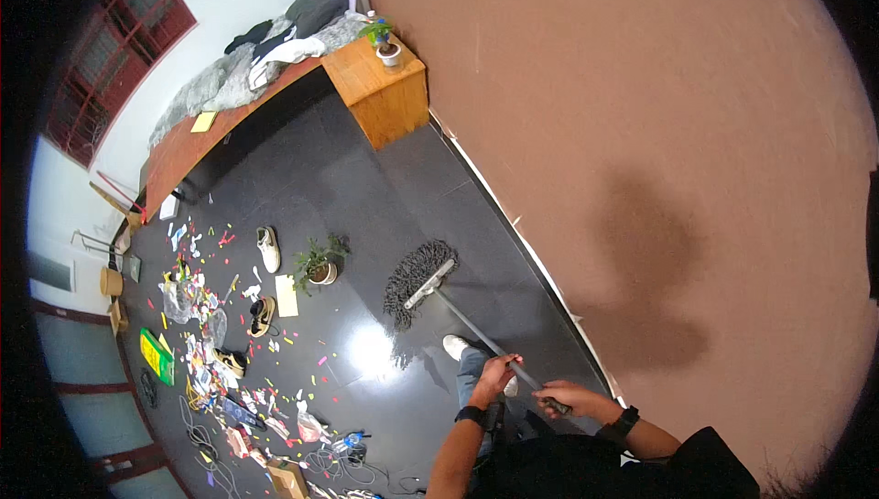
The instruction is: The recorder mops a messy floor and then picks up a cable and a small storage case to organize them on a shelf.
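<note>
"How's the light over there?"
"Fairly bright on my feed; one white glare (371,348) burns out part of the floor (302,169), and a soft shadow (645,243) darkens the wall (586,69)."
"Distortion?"
"I see straight edges bowing, and black rings my view."

Mop head (412,276): is showing mottled grey
Floor (430,192): is showing blackish grey
Wall (568,87): is showing brown
</note>
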A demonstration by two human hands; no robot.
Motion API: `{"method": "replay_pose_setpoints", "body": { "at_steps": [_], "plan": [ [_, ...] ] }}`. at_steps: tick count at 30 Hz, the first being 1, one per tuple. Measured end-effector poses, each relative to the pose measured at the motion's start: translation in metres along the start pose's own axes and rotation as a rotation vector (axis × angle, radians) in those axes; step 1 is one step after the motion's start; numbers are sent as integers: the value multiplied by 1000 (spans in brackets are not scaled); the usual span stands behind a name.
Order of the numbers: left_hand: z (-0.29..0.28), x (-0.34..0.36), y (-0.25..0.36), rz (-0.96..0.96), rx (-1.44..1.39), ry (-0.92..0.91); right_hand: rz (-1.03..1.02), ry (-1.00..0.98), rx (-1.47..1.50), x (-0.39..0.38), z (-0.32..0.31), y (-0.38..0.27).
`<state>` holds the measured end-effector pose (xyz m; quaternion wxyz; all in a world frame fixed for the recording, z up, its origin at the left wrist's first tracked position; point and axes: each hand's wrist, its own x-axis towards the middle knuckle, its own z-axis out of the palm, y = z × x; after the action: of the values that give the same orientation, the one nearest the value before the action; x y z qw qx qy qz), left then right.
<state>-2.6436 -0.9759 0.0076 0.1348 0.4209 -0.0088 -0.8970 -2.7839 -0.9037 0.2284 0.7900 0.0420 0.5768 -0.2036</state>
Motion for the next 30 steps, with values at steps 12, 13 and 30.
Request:
{"method": "replay_pose_setpoints", "body": {
  "at_steps": [12, 13, 30],
  "plan": [
    [23, -35, 122, 93, -135, -85, -56, -107, -227, -25, 91, -119],
    [33, -51, 131, 118, -105, -106, -76, -159, -321, -30, 87, -122],
    [139, -140, 309, 471, 151, -41, -169, -280, -380, -115, 152, -273]
  ]
}}
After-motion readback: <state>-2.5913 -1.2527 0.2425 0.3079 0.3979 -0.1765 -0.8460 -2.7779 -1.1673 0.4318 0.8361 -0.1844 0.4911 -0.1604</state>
